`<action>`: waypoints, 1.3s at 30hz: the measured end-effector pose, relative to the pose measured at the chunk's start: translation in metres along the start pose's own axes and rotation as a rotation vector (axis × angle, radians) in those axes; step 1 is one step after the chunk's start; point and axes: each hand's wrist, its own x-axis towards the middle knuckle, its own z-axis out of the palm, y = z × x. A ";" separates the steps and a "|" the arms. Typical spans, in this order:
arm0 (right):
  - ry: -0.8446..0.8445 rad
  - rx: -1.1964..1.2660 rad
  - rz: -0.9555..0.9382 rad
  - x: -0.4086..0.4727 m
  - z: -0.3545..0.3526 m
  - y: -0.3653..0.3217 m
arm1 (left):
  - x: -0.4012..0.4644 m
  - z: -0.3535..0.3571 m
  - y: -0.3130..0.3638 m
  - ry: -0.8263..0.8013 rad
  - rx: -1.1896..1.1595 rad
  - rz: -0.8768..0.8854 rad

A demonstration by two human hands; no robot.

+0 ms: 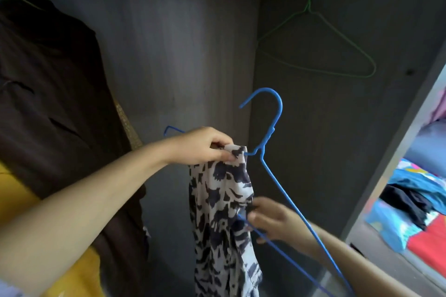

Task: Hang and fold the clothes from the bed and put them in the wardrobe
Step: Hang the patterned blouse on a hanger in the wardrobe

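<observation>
Far left there's a dark brown garment (pixel 48 103) already hanging in the wardrobe (pixel 188 43). The left hand (pixel 202 146) pinches the top edge of a black-and-white patterned top (pixel 222 212) against the blue hanger (pixel 272 152), probably to keep it from sliding off. The right hand (pixel 272 222) curls around the hanger's lower wire beside the fabric, looks like it's feeding the hanger in. An empty green hanger (pixel 321 38) hangs behind, and more clothes (pixel 415 200) wait on the bed at far right.

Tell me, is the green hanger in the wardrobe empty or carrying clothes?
Empty. The green hanger hangs bare against the wardrobe wall; its whole wire outline shows, with no cloth on it.
</observation>
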 end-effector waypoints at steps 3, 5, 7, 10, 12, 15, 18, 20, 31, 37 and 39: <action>0.110 -0.281 -0.074 0.012 0.031 0.008 | 0.002 0.005 -0.005 -0.048 0.011 0.003; 0.159 -0.332 -0.092 0.019 0.035 0.005 | 0.000 0.009 -0.011 -0.070 0.000 -0.005; 0.123 -0.301 -0.073 0.024 0.036 0.013 | -0.004 0.010 -0.015 -0.071 -0.063 0.001; 0.050 -0.335 0.019 0.027 0.043 0.030 | -0.011 0.006 -0.014 -0.047 -0.237 0.003; 0.099 -0.376 0.075 0.030 0.039 0.040 | -0.015 0.003 -0.015 -0.019 -0.277 -0.024; 0.278 -0.346 0.086 0.030 0.003 0.046 | -0.023 0.005 -0.028 0.046 -0.274 -0.090; 0.378 -0.286 0.084 0.024 -0.050 0.048 | -0.028 0.016 -0.051 0.115 -0.163 -0.180; 0.364 -0.223 0.086 0.024 -0.075 0.047 | -0.027 0.029 -0.064 0.147 -0.096 -0.235; 0.535 -0.808 0.281 0.018 -0.132 0.066 | -0.005 0.070 -0.053 0.486 0.357 -0.238; 0.475 -0.855 0.348 0.020 -0.109 0.047 | 0.003 0.101 -0.009 0.476 0.768 -0.336; 0.457 -0.751 0.243 0.023 -0.091 0.027 | 0.006 0.109 0.007 0.418 0.837 -0.333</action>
